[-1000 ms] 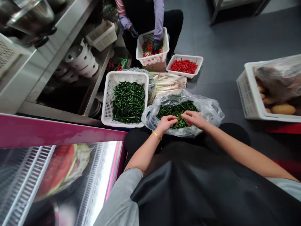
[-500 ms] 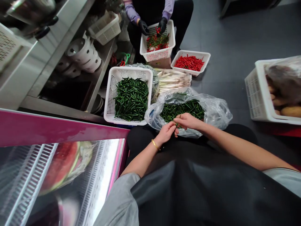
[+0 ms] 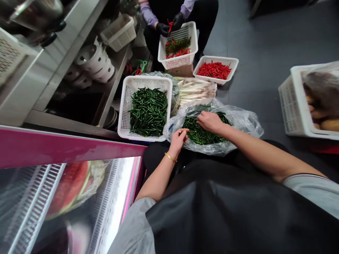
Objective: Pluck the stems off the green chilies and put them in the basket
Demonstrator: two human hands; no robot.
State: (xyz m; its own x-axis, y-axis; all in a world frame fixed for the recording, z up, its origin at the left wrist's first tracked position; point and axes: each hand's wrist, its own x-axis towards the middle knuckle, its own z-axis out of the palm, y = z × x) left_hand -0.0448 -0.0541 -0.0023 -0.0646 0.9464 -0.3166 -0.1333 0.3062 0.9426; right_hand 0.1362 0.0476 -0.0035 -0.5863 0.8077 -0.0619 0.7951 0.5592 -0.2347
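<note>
- While the left hand (image 3: pixel 178 140) pinches one dark green chili (image 3: pixel 180 133) between thumb and fingers, it is positioned at the near left edge of a clear plastic bag (image 3: pixel 245 123).
- Right hand (image 3: pixel 210 121): over the bag's opening, fingers bent down at the loose green chilies (image 3: pixel 205 136); whether they grip any cannot be determined.
- Bag: thin, crumpled, glossy film, mouth spread wide; contents are slender green chilies, tangled.
- White basket (image 3: pixel 122 106), left of the bag: rigid, rectangular, perforated walls, rounded corners; holds a heap of smooth, shiny, dark green chilies (image 3: pixel 148 112).
- Shallow white basket (image 3: pixel 233 68), beyond the bag: flared sides, filled with narrow red chilies (image 3: pixel 215 70).
- Deeper white basket (image 3: pixel 177 64), before a co-worker in black gloves (image 3: pixel 162 29): perforated; contains red chilies and green matter. The gloved hands hold a red piece above it.
- Long pale stalks (image 3: pixel 197 90): bundled, lying between the baskets and the bag.
- White crate (image 3: pixel 293 106), far right: slotted wall; rounded brown produce, partly covered by wrinkled film.
</note>
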